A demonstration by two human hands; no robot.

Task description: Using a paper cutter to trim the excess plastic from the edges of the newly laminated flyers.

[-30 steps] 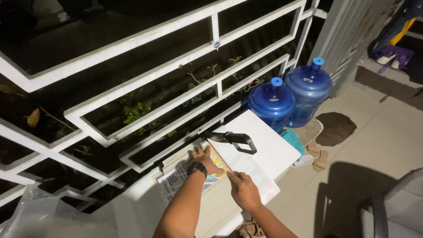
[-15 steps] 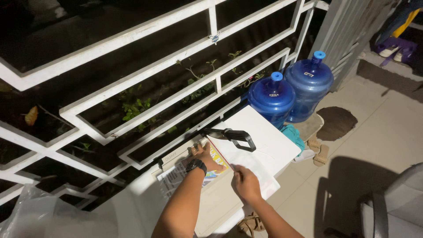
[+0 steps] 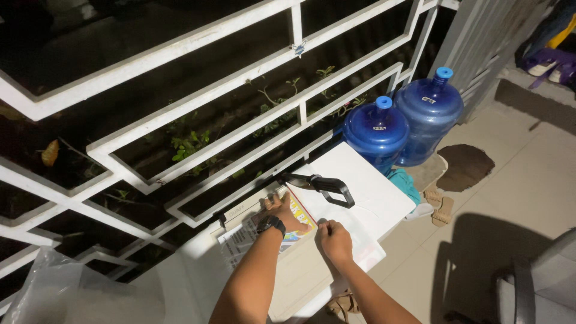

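Left hand [image 3: 282, 211] flat on newspaper [image 3: 246, 237], right hand [image 3: 335, 240] fingers pinching white sheet [image 3: 360, 231]

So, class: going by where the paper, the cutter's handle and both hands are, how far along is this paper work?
Done: a white sheet lies on the paper cutter, over a colourful printed page. In hand: the left hand presses the printed page and the right hand presses the sheet's near edge. Left: the black cutter handle is untouched, and no cut strip shows.
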